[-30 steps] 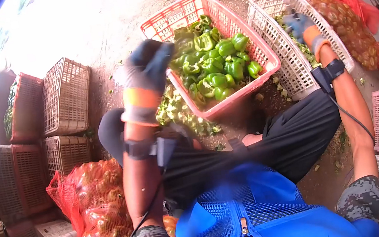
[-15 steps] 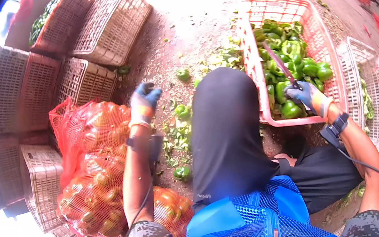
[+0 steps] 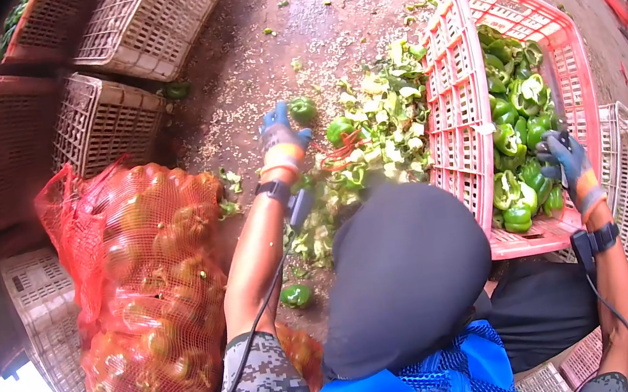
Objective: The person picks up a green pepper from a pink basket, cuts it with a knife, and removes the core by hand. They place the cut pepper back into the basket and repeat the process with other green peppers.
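Note:
My left hand (image 3: 283, 142), in a grey-blue glove with an orange cuff, reaches over the floor with its fingers stretched apart. A whole green bell pepper (image 3: 302, 109) lies just beyond its fingertips; another green pepper (image 3: 339, 130) lies to the right. My right hand (image 3: 565, 160), gloved alike, is closed round the handle of a knife (image 3: 556, 91), whose blade points away from me and is hard to make out. That hand is over the right side of a pink plastic crate (image 3: 453, 106). Inside the crate are several green peppers (image 3: 520, 116), some cut open.
A red mesh sack of peppers (image 3: 154, 293) stands at my left. Pale crates (image 3: 107, 117) are stacked behind it. Pepper scraps (image 3: 393, 127) and seeds litter the floor beside the pink crate. A white crate (image 3: 626, 165) stands to its right. My knee (image 3: 413, 262) is between my arms.
My left hand has moved right and opened towards the pepper on the floor. My right hand, still holding the knife, has shifted to the crate's right side. The view has turned.

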The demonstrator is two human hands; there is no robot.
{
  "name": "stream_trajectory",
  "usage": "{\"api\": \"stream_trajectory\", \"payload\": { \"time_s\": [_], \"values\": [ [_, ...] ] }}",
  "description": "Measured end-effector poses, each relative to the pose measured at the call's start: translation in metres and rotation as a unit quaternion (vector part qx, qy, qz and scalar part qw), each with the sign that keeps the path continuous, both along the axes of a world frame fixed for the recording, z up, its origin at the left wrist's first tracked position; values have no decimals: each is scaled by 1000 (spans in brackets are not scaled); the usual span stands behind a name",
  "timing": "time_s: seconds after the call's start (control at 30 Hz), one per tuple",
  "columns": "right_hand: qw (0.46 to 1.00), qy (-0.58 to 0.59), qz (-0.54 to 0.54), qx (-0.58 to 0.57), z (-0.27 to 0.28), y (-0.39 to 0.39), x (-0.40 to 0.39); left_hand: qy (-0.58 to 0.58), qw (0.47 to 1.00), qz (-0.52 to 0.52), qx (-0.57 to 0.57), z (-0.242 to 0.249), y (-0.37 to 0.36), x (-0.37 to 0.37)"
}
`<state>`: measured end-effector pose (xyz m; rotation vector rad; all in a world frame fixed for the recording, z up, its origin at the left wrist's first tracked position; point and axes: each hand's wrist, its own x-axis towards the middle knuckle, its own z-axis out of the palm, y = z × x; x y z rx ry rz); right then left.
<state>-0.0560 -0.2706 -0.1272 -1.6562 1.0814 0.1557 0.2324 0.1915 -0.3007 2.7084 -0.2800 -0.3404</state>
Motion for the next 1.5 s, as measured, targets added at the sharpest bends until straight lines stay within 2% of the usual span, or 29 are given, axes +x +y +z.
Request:
{"api": "stream_trajectory", "payload": {
  "time_s": [0.03,0.17,0.27,0.3,0.33,0.4,0.43,0.47,0.53,0.57,0.6,0.67,0.77,0.8,0.9,1.0,1.03,1.1,1.13,1.23,1.33,1.37,1.47,1.5],
  "values": [
    [1000,0,-12,6,3,-1,-5,23,999,-20,23,8,-7,6],
    [999,10,-44,26,17,0,-22,-17,992,-124,3,-32,-14,34],
    [999,2,-41,14,25,11,-24,6,993,-109,-37,-45,-15,42],
    [999,-1,-34,9,27,15,-24,-7,993,-92,-73,-46,-15,42],
    [1000,-6,-27,3,29,18,-23,65,984,-29,-166,-45,-11,41],
    [1000,-24,-6,-13,30,21,-20,194,914,95,-344,-30,-4,41],
    [999,-34,5,-20,31,24,-17,285,839,139,-442,-6,3,36],
    [999,-47,20,-18,33,28,-11,370,764,101,-518,5,12,38],
    [996,-75,51,-14,41,38,2,455,603,103,-647,48,19,21],
    [995,-96,26,-17,38,39,1,448,610,102,-646,51,26,24],
    [994,-94,51,-22,46,49,9,481,537,72,-689,88,24,7],
    [990,-90,98,-36,73,85,35,451,535,57,-713,124,20,-6],
    [981,-150,123,26,101,121,46,399,556,-10,-728,173,10,-17],
    [977,-162,131,51,114,131,46,406,542,-24,-735,190,3,-21],
    [957,-211,195,-47,143,152,43,423,506,-93,-746,242,-26,-37],
    [922,-300,222,-104,170,172,36,419,519,-117,-736,290,-57,-64],
    [921,-299,224,-112,176,175,33,424,507,-132,-738,303,-67,-73],
    [878,-377,223,-192,168,179,31,412,518,-132,-738,331,-85,-95],
    [882,-352,238,-206,178,181,25,406,524,-132,-737,340,-93,-104],
    [887,-345,221,-213,193,181,9,343,603,-227,-683,353,-113,-118],
    [888,-340,208,-227,196,173,-9,263,679,-264,-633,371,-127,-139],
    [879,-372,200,-221,190,169,-13,209,714,-285,-604,372,-132,-144],
    [885,-365,167,-235,198,165,-31,216,695,-275,-628,377,-145,-159],
    [890,-355,163,-233,201,165,-35,279,650,-221,-671,380,-153,-166]
  ]
}}
